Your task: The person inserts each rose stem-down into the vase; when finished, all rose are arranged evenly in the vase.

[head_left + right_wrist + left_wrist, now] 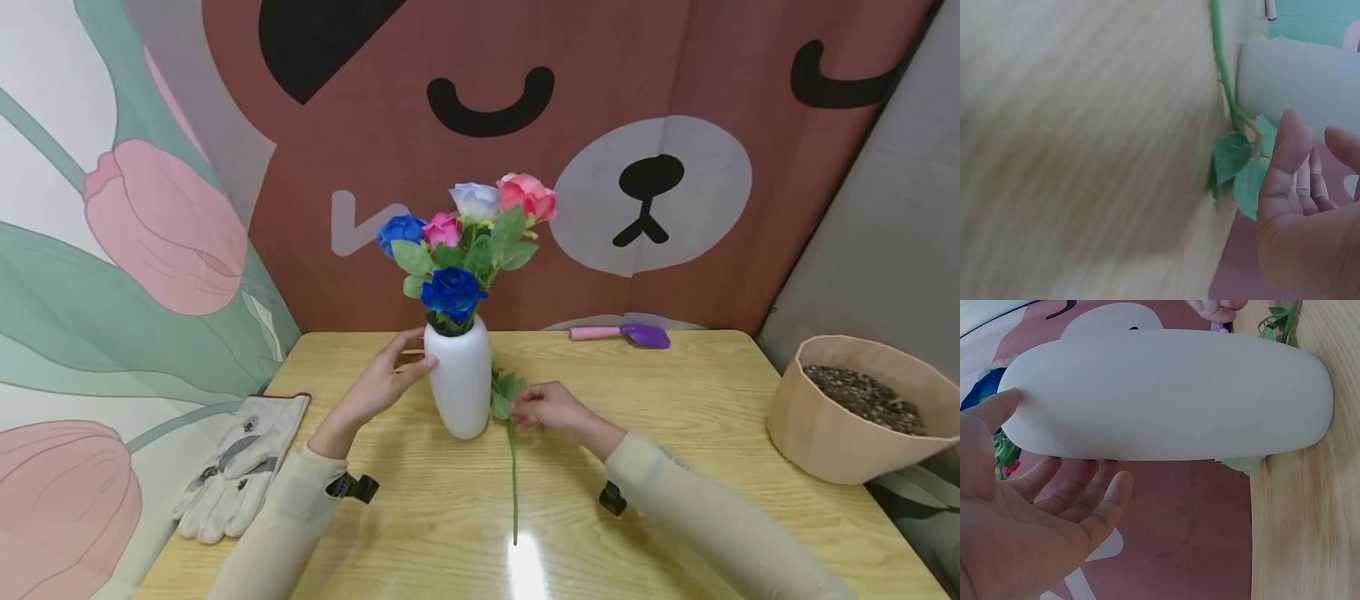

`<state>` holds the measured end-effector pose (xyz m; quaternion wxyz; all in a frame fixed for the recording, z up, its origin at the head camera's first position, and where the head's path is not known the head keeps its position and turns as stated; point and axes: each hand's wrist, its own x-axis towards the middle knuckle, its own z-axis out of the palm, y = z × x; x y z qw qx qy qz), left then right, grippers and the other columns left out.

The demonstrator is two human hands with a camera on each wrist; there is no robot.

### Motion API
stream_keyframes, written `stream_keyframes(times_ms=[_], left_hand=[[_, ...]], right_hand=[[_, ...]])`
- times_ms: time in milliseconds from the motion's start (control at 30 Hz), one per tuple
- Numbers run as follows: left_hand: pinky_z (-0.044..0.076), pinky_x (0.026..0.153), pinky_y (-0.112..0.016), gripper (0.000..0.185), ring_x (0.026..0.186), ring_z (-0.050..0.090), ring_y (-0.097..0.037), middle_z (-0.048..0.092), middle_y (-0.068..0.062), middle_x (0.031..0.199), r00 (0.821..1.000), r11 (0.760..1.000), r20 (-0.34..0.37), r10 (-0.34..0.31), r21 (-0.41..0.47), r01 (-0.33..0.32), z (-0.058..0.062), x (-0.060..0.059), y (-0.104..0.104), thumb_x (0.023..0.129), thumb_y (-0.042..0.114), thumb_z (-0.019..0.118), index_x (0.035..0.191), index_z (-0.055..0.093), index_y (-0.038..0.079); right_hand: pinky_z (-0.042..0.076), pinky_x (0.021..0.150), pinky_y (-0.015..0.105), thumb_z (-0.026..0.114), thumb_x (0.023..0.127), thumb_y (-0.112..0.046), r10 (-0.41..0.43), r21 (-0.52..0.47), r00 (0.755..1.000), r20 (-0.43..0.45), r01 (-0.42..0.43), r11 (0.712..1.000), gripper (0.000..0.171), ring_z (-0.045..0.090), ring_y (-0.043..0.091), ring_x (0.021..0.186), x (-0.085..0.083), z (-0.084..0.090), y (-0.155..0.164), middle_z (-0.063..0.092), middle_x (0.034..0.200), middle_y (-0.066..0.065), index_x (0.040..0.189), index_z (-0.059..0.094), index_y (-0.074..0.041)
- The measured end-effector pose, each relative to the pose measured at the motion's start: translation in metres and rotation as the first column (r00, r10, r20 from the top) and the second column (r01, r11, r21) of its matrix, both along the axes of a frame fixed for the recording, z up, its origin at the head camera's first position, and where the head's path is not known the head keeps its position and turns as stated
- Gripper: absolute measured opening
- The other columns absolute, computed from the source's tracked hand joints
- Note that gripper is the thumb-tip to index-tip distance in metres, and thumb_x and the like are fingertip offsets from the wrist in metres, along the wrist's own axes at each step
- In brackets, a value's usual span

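Note:
A white vase (460, 387) stands upright on the table, holding artificial roses: a front blue rose (452, 292), another blue one, a magenta, a pale lilac and a coral-pink one. My left hand (378, 382) is at the vase's upper left side. Its thumb touches the vase's front; the relaxed fingers (1107, 500) reach toward the back, some tips hidden. Right of the vase lies a green leafy stem (514, 475); its far end passes out of sight behind the vase. My right hand (555, 410) hovers beside the stem's leaves (1233, 156), thumb and fingers apart.
A purple trowel (647, 336) with a pink handle lies at the table's back edge. At the right stands a tan pot (813, 433) containing dark soil (862, 398). Pale work gloves (238, 471) lie at the left edge. A printed cloth (360, 292) hangs behind the table.

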<state>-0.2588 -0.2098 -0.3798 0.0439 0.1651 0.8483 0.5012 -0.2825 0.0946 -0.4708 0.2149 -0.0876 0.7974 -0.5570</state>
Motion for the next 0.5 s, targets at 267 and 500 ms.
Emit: stream_keyframes(times_ms=[267,500], left_hand=[[0.046,0.106,-0.058,0.061,0.137,0.048,-0.04,0.046,-0.012,0.147,1.0,1.0,-0.003,0.003,-0.007,-0.003,0.001,0.001,0.0,0.099,0.044,0.061,0.151,0.037,0.023],[0.046,0.106,-0.058,0.061,0.137,0.047,-0.041,0.046,-0.013,0.147,1.0,1.0,-0.006,-0.005,-0.005,0.005,0.001,0.0,0.0,0.099,0.043,0.06,0.152,0.037,0.022]], right_hand=[[0.058,0.066,0.03,0.064,0.098,-0.02,-0.007,-0.008,1.0,0.031,0.007,1.0,0.029,0.074,0.019,0.085,0.006,-0.011,0.002,0.074,0.105,0.015,0.115,0.067,0.002],[0.06,0.066,0.034,0.065,0.097,-0.02,0.016,0.046,0.999,0.045,-0.018,0.999,0.023,0.074,0.02,0.08,0.009,-0.016,0.003,0.076,0.096,0.013,0.103,0.07,0.001]])
